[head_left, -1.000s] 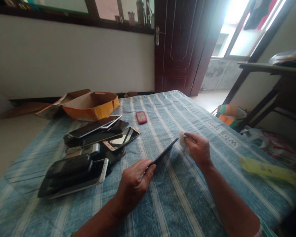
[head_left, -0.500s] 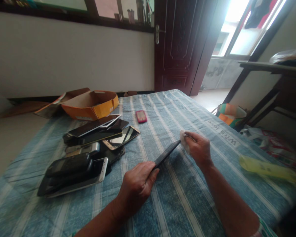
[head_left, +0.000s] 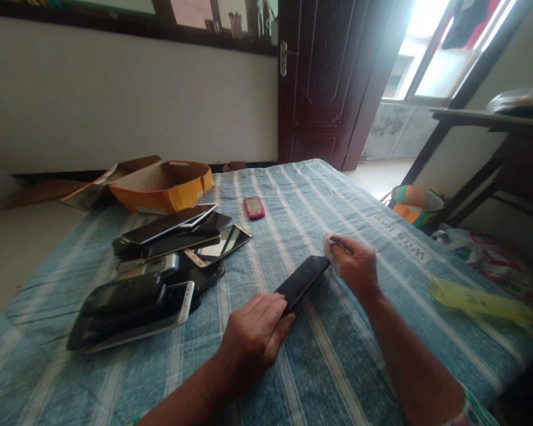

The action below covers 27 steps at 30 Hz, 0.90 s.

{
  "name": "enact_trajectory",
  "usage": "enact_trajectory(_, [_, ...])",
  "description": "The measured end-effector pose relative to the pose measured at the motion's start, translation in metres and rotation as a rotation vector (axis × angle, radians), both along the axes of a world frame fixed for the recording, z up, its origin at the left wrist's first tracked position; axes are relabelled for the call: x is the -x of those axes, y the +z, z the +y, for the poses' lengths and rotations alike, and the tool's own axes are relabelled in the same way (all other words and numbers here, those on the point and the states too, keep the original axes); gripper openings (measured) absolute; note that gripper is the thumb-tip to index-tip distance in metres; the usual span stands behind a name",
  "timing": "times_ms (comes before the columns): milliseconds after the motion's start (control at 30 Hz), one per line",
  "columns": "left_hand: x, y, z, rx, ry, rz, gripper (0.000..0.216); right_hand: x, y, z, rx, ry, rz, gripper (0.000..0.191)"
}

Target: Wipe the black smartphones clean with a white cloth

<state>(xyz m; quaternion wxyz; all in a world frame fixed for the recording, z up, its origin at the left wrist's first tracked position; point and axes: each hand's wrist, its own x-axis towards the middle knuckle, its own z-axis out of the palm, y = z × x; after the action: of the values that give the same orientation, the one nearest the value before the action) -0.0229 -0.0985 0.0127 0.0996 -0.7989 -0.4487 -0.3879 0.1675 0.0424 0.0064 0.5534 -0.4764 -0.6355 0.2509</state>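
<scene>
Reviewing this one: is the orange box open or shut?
Open: the box has its lid folded back, baring its inner walls.

A head-worn camera looks down across nearby striped cloth point(head_left: 293, 231) toward a door point(head_left: 317, 89), edges apparently blurred.

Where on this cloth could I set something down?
Bare cloth lies between the pink device and the right hand, and between that hand and the yellow item. It's crowded at left, where piled devices sit before the orange box.
</scene>
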Motion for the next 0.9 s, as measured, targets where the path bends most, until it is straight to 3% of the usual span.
enact_trajectory(167, [-0.004,-0.006,-0.001,0.011,0.007,0.11,0.011,0.002,-0.005,-0.002,-0.075,0.106,-0.191,0.022])
enact_trajectory(333, [-0.004,-0.011,-0.001,0.063,0.003,0.214,0.015,0.01,-0.009,-0.01,-0.047,0.282,-0.445,0.026])
enact_trajectory(500, [-0.002,-0.012,-0.002,0.091,0.112,0.221,0.038,0.021,-0.016,-0.021,-0.094,0.337,-0.663,0.031])
enact_trajectory(667, [0.003,-0.018,0.0,0.131,0.256,0.2,0.071,0.037,-0.022,-0.037,-0.197,0.34,-0.677,0.032])
enact_trajectory(900, [0.011,-0.027,0.002,0.189,0.279,0.174,0.085,0.056,-0.019,-0.081,-0.335,0.662,-0.585,0.025])
